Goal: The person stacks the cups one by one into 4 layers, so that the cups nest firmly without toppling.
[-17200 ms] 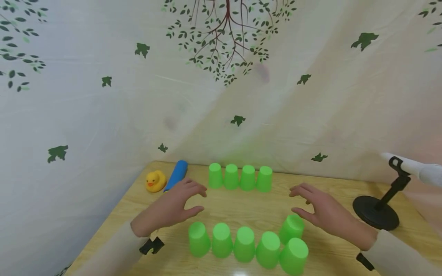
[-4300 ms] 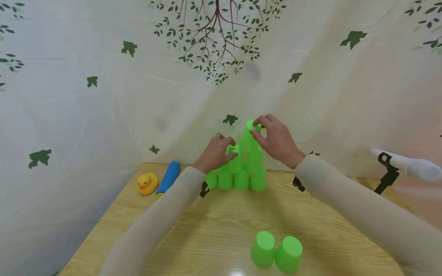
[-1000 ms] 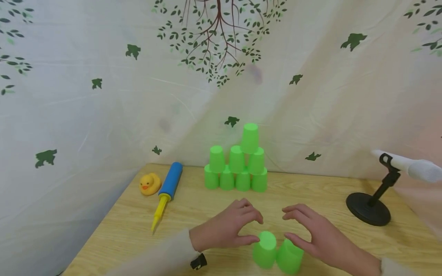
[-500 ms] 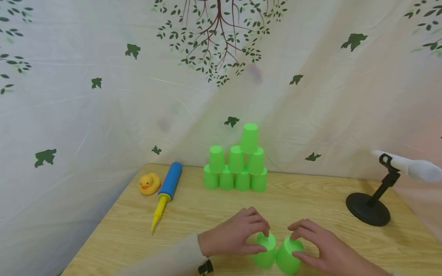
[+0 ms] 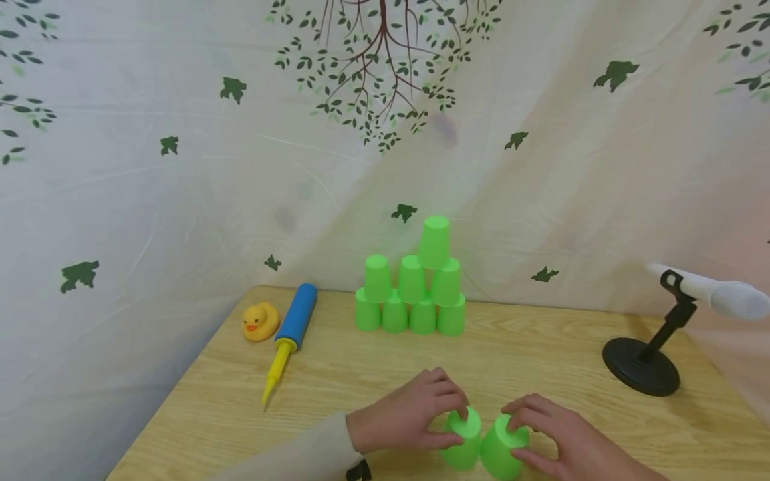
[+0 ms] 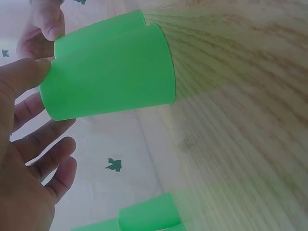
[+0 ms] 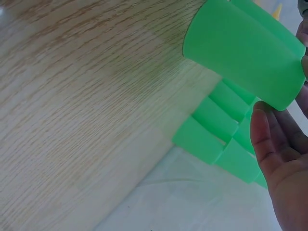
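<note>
Two green cups stand upside down side by side at the front of the table. My left hand (image 5: 415, 415) pinches the left cup (image 5: 464, 456) near its upturned base, thumb on the near side and fingertips at the top. In the same way my right hand (image 5: 574, 442) grips the top of the right cup (image 5: 498, 454). The left wrist view shows the thumb against the left cup (image 6: 108, 77), fingers behind it. In the right wrist view, fingertips meet the right cup (image 7: 245, 53) at its base edge. Behind stands a stack of upturned green cups (image 5: 412, 280), in three tiers, one cup on top.
A yellow rubber duck (image 5: 261, 322) and a blue and yellow hand pump (image 5: 297, 317) lie at the table's left back. A white microphone (image 5: 716, 290) on a black stand (image 5: 640, 366) is at the right. A patterned cloth (image 5: 337, 174) hangs behind the wooden table (image 5: 541, 354).
Cups from the front row went onto the back row, forming the stack. Both hands came back to the front and, within the last second, lowered onto the two front cups and took hold.
</note>
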`<state>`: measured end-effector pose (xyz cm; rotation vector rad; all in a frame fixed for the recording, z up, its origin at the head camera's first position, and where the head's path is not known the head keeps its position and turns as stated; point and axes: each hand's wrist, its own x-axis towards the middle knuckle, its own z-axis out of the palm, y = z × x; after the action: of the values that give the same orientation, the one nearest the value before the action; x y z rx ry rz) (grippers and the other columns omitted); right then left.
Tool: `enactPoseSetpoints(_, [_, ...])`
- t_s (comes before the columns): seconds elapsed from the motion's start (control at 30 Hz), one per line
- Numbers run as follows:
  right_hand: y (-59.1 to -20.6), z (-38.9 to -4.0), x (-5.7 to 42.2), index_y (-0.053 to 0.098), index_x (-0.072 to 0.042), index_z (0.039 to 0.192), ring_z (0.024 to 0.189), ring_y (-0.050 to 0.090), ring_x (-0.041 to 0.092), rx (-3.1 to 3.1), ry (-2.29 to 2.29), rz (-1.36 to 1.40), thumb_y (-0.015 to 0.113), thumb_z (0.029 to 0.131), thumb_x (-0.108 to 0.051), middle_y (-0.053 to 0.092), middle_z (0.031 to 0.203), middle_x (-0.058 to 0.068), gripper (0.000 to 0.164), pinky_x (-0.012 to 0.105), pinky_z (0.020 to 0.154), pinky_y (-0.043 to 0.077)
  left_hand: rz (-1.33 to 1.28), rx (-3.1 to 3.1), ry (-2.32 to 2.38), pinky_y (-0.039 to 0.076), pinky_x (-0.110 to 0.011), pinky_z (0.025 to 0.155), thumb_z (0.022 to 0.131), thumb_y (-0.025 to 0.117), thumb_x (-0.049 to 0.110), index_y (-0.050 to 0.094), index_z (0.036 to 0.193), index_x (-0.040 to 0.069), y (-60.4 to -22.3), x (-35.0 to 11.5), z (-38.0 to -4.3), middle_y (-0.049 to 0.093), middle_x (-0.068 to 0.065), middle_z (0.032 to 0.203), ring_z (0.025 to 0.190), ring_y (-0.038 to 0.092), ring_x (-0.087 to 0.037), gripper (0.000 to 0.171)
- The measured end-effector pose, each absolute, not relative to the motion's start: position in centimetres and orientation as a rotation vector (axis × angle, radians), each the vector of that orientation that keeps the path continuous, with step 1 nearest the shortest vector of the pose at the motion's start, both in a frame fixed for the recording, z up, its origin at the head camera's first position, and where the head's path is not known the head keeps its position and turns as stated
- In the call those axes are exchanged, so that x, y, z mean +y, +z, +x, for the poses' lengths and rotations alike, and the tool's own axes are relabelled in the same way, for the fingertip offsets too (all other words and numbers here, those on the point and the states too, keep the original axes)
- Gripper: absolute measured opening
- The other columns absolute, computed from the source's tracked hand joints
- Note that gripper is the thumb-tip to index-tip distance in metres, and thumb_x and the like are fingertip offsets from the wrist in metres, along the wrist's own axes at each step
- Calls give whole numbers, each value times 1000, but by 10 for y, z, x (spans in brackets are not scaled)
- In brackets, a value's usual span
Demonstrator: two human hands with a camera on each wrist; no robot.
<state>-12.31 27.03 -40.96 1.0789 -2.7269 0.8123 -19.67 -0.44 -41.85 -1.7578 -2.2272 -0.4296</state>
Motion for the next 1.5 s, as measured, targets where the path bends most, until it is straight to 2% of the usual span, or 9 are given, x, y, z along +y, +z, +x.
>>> enactPoseSetpoints(0.3, [-408,-128,265,55,-35,100,94,58,6,-2650,814,1063,69,86,-33,56,112,-14,19,26,71,51,-1702,-2250,-503,31,-14,91,90,64,38,60,99,21,-415,-15,-202,58,12,107,102,42,-4,20])
enactPoseSetpoints(0.43, [-405,-135,263,56,-32,99,91,59,7,-2557,790,1095,73,84,-28,58,111,-10,23,24,67,51,-1662,-2251,-547,32,-17,92,91,63,35,61,99,20,-410,-23,-207,58,10,110,103,44,-6,17])
enactPoseSetpoints(0.63, [-402,-148,259,58,-27,98,88,60,10,-2390,792,1169,79,77,-17,60,109,-3,31,15,65,47,-1581,-2310,-658,36,-23,90,91,63,32,59,100,18,-395,-42,-215,57,7,111,104,44,-10,16])
enactPoseSetpoints(0.8, [-390,-159,253,59,-26,97,88,60,10,-2339,772,1161,81,75,-16,61,109,-3,33,12,65,43,-1479,-2300,-685,40,-27,88,90,67,28,59,101,16,-380,-60,-225,58,4,112,103,45,-13,18])
enactPoseSetpoints(0.93, [-378,-169,247,59,-24,96,87,60,10,-2321,741,1144,81,75,-16,60,109,-3,31,13,64,43,-1384,-2279,-708,41,-30,88,88,69,24,60,101,15,-367,-75,-235,58,3,110,103,45,-14,19])
enactPoseSetpoints(1.03, [-369,-177,243,59,-24,96,87,59,9,-2326,712,1128,80,76,-17,60,109,-3,30,15,63,45,-1317,-2256,-717,39,-34,94,87,70,23,61,101,13,-356,-84,-245,59,1,108,103,46,-15,19])
enactPoseSetpoints(1.17, [-357,-187,240,59,-23,95,88,59,9,-2324,668,1123,80,76,-17,60,111,-4,28,15,64,45,-1237,-2230,-758,40,-36,91,88,69,21,60,100,12,-339,-93,-260,59,1,107,101,44,-17,17])
enactPoseSetpoints(1.23, [-350,-193,238,60,-21,95,87,59,9,-2294,647,1128,80,76,-15,61,110,-3,28,14,65,45,-1200,-2211,-775,42,-34,83,88,69,19,60,100,11,-330,-97,-267,59,0,106,100,43,-18,16])
enactPoseSetpoints(1.5, [-318,-223,231,61,-15,94,81,55,6,-2196,596,1151,75,81,-19,62,107,-1,19,17,62,44,-1105,-2141,-777,38,-37,86,87,69,15,59,101,5,-301,-99,-300,58,-6,105,98,44,-23,19])
